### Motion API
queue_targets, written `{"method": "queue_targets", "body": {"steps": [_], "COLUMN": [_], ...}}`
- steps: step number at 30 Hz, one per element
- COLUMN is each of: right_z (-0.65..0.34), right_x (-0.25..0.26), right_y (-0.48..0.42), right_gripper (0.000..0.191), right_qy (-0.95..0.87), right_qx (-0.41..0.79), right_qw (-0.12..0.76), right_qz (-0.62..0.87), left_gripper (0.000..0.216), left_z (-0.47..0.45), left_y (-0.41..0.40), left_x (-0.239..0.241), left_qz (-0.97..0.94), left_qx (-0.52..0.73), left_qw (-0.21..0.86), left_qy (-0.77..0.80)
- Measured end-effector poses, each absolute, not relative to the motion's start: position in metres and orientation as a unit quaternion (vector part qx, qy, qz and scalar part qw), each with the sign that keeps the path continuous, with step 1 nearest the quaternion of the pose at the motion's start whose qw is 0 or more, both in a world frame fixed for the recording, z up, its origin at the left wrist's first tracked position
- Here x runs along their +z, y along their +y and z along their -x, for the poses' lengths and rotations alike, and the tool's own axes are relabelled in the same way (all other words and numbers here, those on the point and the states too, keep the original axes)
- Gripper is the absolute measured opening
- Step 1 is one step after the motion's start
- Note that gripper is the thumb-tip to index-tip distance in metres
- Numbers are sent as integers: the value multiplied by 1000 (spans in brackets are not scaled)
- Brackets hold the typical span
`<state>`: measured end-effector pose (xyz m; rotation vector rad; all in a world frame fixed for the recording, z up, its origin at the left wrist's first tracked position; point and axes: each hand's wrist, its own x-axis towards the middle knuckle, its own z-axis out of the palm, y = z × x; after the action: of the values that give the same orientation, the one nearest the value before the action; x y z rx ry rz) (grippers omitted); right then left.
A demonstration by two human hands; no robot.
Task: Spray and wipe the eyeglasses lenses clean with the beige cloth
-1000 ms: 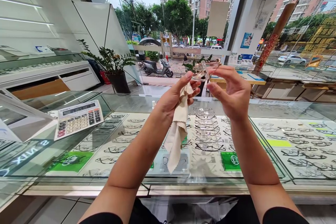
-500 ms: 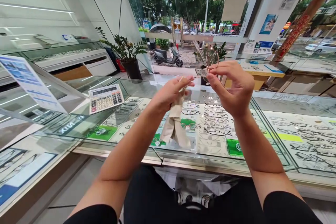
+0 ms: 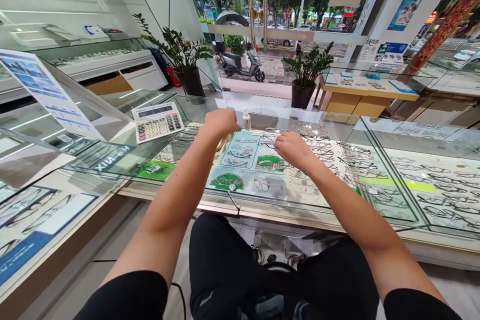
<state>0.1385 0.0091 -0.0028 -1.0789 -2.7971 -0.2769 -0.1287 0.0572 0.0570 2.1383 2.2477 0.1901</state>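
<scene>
Eyeglasses (image 3: 359, 164) lie in rows beneath the see-through top of the table (image 3: 279, 219), below the right fingers and on both sides of them. The right hand (image 3: 293, 147) is over the middle of the glass, back upward, its fingers bent inward with their tips turned toward the other hand; I cannot tell how far apart they are, whether they have hold of something, or whether they touch the top. The left hand (image 3: 221, 122) is bent down at the wrist, fingers curled and mostly hidden behind it. A blurred pale patch shows just below them, and I cannot tell whether it is something held or a reflection.

Just beside the left fingers, on the side toward the right hand, a small white bottle (image 3: 246, 119) stands upright. A stretch of glass runs between the two hands, giving sideways room there, with a pale blue card (image 3: 232, 159) and a green fan-shaped card (image 3: 227, 181) underneath. The near edge of the table runs on the body side of both sets of fingers, apart from them. Well to the left of the left fingers sits a calculator (image 3: 158, 122). Beyond the far edge, past the right fingers, stands a potted plant (image 3: 303, 94).
</scene>
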Motion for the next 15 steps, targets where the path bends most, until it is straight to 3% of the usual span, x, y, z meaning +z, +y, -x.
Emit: {"method": "queue_targets", "body": {"steps": [5, 9, 15], "right_z": [-134, -133, -134], "right_x": [-20, -26, -29], "right_y": [15, 16, 16], "right_gripper": [31, 30, 30], "right_qy": [-935, -939, -935], "right_qx": [-92, -94, -92], "right_qw": [39, 24, 19], "right_qz": [340, 331, 341], "left_gripper": [5, 9, 13], "left_z": [81, 54, 54], "left_y": [57, 61, 61], "left_x": [52, 25, -3], "left_qz": [-749, -819, -849], "left_qx": [177, 260, 260], "left_qw": [-7, 46, 90], "left_qy": [639, 510, 452]}}
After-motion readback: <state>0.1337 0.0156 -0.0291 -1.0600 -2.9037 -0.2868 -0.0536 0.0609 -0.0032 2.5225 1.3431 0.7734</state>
